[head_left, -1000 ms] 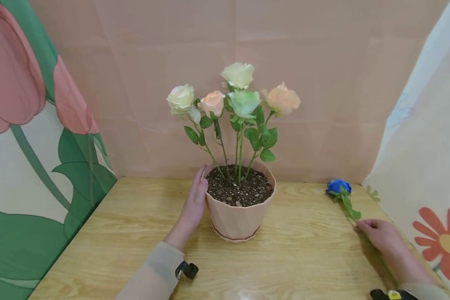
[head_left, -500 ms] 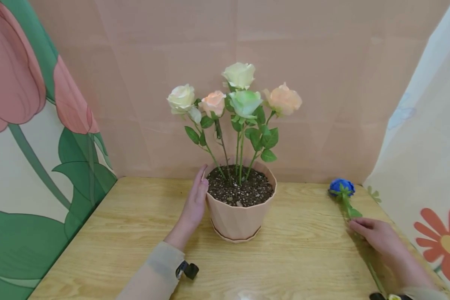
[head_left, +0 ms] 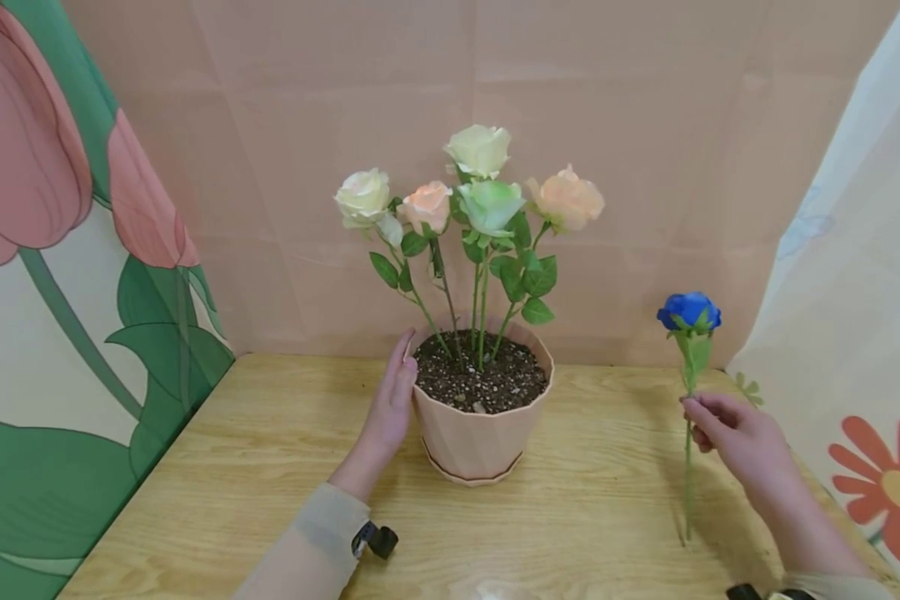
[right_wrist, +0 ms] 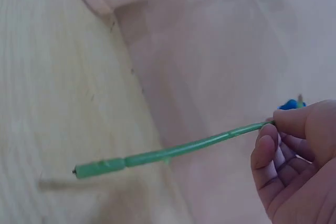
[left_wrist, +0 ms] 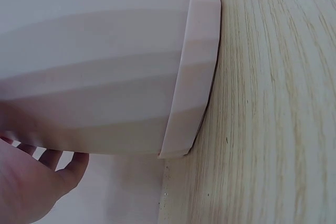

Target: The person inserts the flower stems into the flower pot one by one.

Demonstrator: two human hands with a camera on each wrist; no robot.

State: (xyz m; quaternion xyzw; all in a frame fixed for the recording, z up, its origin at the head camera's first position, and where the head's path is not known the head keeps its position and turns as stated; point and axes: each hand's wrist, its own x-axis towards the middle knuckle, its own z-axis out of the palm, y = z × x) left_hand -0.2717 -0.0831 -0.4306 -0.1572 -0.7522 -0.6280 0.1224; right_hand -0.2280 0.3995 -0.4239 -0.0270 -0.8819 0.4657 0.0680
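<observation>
My right hand (head_left: 742, 437) pinches the green stem of a blue rose (head_left: 688, 311) between thumb and fingers, with the bloom upright at the top. In the right wrist view the stem (right_wrist: 178, 149) slants down to its cut end, close over the table. My left hand (head_left: 386, 400) rests with straight fingers against the left side of a pink flowerpot (head_left: 476, 437). The pot's faceted wall and saucer (left_wrist: 197, 72) fill much of the left wrist view. Dark soil (head_left: 480, 387) in the pot bears several roses, among them a green one (head_left: 489, 207) and a peach one (head_left: 567, 198).
The pot stands on a wooden table (head_left: 592, 533) whose back edge meets a pink backdrop (head_left: 645, 167). A tulip-patterned panel (head_left: 37, 333) borders the left side, and a flower-patterned panel (head_left: 855, 333) borders the right.
The blue rose has come up from lying on the table to upright, lifted by my right hand, which moved slightly left and up. My left hand has stayed on the pot.
</observation>
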